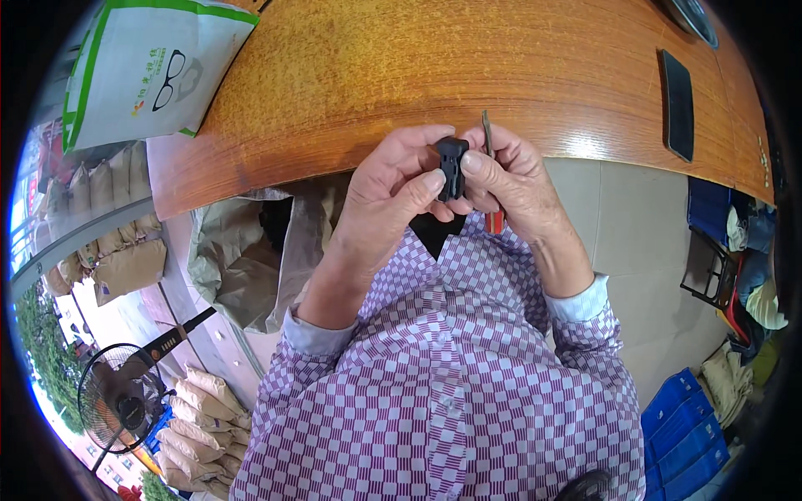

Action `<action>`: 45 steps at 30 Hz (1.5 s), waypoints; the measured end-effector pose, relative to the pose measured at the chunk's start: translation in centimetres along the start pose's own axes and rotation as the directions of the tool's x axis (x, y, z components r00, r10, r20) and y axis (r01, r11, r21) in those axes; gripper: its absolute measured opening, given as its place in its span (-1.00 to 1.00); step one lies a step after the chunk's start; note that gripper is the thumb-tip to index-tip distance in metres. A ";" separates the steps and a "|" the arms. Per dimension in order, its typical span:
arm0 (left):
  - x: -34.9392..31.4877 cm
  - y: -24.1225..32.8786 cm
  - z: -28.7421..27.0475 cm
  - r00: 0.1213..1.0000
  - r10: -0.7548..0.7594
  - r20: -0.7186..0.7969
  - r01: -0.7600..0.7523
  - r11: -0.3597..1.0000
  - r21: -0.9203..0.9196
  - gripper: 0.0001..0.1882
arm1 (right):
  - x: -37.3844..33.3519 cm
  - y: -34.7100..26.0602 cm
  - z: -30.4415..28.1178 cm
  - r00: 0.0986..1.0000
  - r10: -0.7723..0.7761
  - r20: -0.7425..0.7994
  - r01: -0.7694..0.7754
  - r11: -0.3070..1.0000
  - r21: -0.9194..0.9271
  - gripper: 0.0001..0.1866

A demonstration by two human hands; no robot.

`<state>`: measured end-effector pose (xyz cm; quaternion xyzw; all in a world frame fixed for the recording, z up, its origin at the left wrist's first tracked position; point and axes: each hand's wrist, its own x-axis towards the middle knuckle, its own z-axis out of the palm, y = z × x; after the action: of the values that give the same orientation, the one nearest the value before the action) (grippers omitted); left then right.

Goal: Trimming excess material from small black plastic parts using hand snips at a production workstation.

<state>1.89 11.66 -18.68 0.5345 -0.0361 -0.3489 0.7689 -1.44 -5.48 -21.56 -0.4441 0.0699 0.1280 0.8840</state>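
Note:
Just off the table's near edge, both my hands are together in front of my chest. My left hand [391, 179] pinches a small black plastic part [452, 154], its thumb lying along the side. My right hand [520, 179] grips a tool with a thin metal blade [487, 129] pointing up and away. Its red handle [494, 222] shows below the palm; I cannot tell whether it is a screwdriver or a knife. The right thumb also presses against the black part. Fingers hide the middle of the tool and much of the part's sides.
The brown wooden table [376, 75] spans the far side. A white and green bag [125, 92] stands at its left, a black phone [677, 104] lies at its right. Below the edge hangs an open sack [238, 271]. A fan [125, 397] and several filled sacks [200, 426] are lower left.

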 end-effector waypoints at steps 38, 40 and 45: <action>-3.3 0.3 -4.0 0.855 0.492 -0.166 -0.170 0.567 0.806 -0.74 | 2.3 3.0 5.9 0.974 -0.014 0.227 0.156 0.767 -0.622 -0.82; -5.3 0.9 -5.6 0.844 0.507 -0.176 -0.143 0.528 0.837 -0.74 | 2.7 3.1 6.3 0.957 -0.005 0.289 0.182 0.785 -0.592 -0.81; -12.5 2.9 -12.9 0.712 0.344 -0.612 0.494 0.374 0.785 -0.75 | 4.6 1.0 4.2 0.955 0.134 0.266 -0.054 0.956 -0.287 -0.74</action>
<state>-0.54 29.67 -17.74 0.9563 0.0954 -0.0756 0.2659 2.70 -0.78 -20.93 -0.5366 -0.0544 0.2409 0.8069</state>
